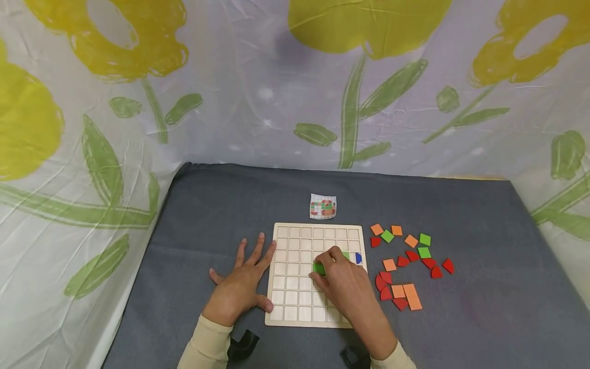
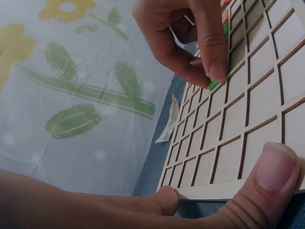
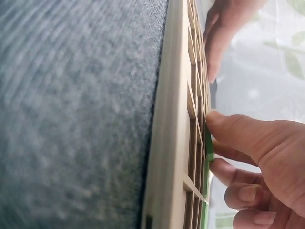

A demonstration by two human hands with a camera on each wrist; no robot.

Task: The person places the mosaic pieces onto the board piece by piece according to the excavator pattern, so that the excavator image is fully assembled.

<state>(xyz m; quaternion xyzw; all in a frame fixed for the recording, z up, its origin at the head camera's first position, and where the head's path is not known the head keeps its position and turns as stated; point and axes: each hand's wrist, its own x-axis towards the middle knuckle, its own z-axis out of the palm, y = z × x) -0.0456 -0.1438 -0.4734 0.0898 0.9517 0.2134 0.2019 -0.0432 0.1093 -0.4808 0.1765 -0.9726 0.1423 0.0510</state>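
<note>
A light wooden grid board [image 1: 291, 298] lies on the dark cloth. My right hand [image 1: 346, 281] is over its middle, pinching a green tile [image 1: 318, 268] between thumb and fingertips. In the left wrist view the green tile [image 2: 214, 85] is tilted close over the cells. My left hand [image 1: 240, 288] has its fingers spread beside the board, with thumb and a fingertip at the left edge. To the right of the held tile, another green tile [image 1: 345, 254] shows past my right hand, and a blue half-round piece [image 1: 358, 258] sits in a right-side cell.
Behind the board lies a small printed card [image 1: 323, 207] with a coloured grid pattern. Loose orange squares [image 1: 389, 265], green squares [image 1: 425, 239] and red quarter-round pieces [image 1: 448, 265] are scattered to the right, with a longer orange rectangle [image 1: 412, 297]. A flower-printed curtain [image 1: 258, 102] hangs behind.
</note>
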